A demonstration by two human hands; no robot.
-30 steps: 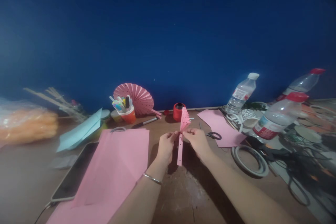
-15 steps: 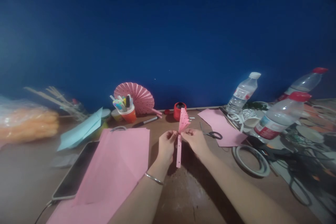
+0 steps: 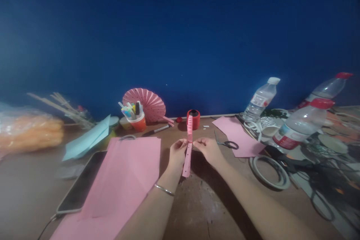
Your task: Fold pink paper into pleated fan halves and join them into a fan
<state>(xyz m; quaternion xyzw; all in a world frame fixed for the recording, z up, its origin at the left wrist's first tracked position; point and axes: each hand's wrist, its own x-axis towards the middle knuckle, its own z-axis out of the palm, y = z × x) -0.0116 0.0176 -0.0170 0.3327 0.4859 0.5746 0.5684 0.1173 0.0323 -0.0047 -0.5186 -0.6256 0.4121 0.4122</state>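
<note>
A pleated pink paper strip (image 3: 187,159) with dark dots stands lengthwise between my hands, its folds stacked narrow at the far end. My left hand (image 3: 177,153) pinches it at the middle from the left. From the right, the fingertips of my right hand (image 3: 208,150) are closed at the same middle point; whether they grip the paper or only touch it is hard to see. Behind the strip sits a red pot-like container (image 3: 196,120) with a dark top. Scissors (image 3: 229,144) with black handles lie right of my right hand.
Pink sheets (image 3: 129,180) and a phone (image 3: 81,187) lie at left. A pink pleated fan (image 3: 149,103) leans behind a cup of pens (image 3: 137,123). At right are a cut pink sheet (image 3: 239,135), tape rolls (image 3: 284,183), plastic bottles (image 3: 292,127) and cluttered cables.
The pleated strip has turned: its fanned far end now looks narrower and its near end has swung left. Both hands stay nearly in place, the right fingers shifting slightly.
</note>
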